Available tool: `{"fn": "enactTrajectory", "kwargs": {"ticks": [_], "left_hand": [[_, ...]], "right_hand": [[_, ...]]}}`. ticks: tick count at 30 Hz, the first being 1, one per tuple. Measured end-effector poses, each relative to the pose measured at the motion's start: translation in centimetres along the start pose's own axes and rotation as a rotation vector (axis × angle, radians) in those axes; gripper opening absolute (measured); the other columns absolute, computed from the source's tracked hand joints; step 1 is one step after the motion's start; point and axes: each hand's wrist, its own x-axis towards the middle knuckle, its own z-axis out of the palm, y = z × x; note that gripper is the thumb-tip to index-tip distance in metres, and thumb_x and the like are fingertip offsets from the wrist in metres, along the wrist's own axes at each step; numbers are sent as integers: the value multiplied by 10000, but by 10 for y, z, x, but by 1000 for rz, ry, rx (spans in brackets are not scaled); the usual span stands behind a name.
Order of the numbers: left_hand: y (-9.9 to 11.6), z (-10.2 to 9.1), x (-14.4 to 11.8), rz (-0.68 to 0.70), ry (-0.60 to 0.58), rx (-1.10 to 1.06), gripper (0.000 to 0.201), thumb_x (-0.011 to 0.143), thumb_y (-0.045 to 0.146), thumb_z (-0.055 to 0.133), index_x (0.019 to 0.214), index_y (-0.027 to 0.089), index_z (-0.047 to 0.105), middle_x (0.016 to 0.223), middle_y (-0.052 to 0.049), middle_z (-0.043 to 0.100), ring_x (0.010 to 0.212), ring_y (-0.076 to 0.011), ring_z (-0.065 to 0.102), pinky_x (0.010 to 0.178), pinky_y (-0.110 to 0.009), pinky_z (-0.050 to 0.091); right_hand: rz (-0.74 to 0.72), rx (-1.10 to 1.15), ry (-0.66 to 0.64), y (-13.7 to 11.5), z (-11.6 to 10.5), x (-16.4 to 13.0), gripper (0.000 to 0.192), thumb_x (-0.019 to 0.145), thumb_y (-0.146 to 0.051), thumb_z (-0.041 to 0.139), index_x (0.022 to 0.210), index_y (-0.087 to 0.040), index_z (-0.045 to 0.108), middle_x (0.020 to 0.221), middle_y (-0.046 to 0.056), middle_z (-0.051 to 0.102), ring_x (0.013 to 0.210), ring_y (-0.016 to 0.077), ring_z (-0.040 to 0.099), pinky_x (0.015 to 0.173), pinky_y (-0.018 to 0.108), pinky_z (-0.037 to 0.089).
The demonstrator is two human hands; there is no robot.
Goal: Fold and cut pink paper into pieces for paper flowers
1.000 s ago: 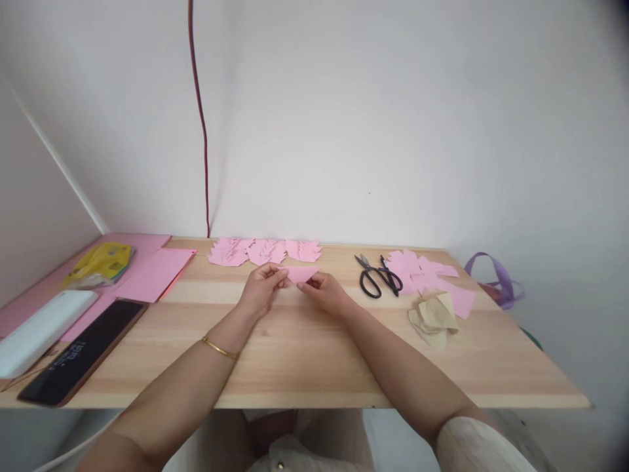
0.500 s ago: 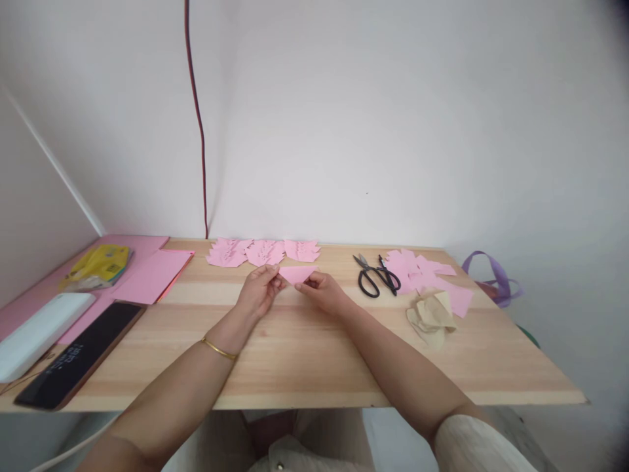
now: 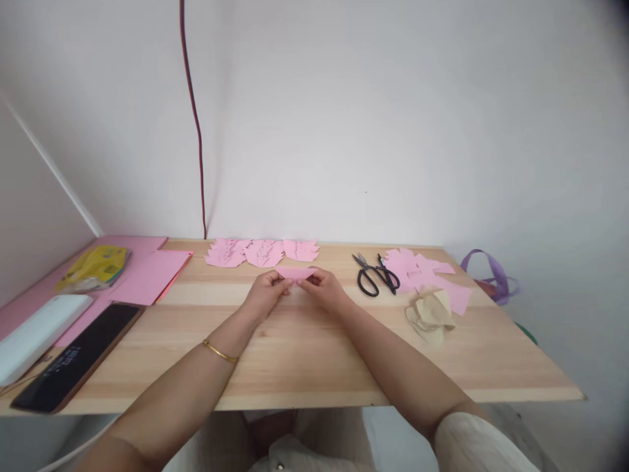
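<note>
No writing can be read: pale characters on the black tablet [image 3: 73,357] at 8 o'clock are too blurred, as is the print on the yellow packet [image 3: 93,267].

The left hand [image 3: 265,295] and right hand [image 3: 324,290] meet at mid-table, fingertips pinched narrowly on a small folded pink paper [image 3: 295,272], held just above the wooden table [image 3: 304,354].

At 12 o'clock just beyond it lie three cut pink paper shapes [image 3: 263,252]. At 2 o'clock are black scissors [image 3: 376,275], pink scraps [image 3: 422,269] and crumpled beige paper [image 3: 432,313].

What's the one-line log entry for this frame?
left hand: pinching pink paper | right hand: pinching pink paper | scissors: on table, untouched
</note>
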Motion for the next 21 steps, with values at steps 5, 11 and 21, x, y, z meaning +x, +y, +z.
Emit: {"fn": "enactTrajectory", "kwargs": {"ticks": [5,11,21], "left_hand": [[4,-6,4,31,55,103,238,612,335,733,582,143,595,540,1,590,526,-105,510,573,-233,393],[5,-7,5,32,90,107,258,598,350,739,562,147,584,518,1,587,520,-111,516,566,-232,379],[5,-5,3,-25,-74,-142,221,633,309,742,703,139,620,612,3,612,584,-109,571,660,-264,476]], "right_hand": [[-4,-27,211,-4,-13,3,268,750,-437,615,723,-173,575,629,-25,513,586,100,446,589,240,361],[19,65,305,0,-14,5,292,765,-484,580,801,-196,548,606,-38,463,574,97,429,574,232,360],[17,112,152,-6,-4,1,292,726,-450,638,790,-179,551,610,-33,516,572,92,450,583,243,364]]}}
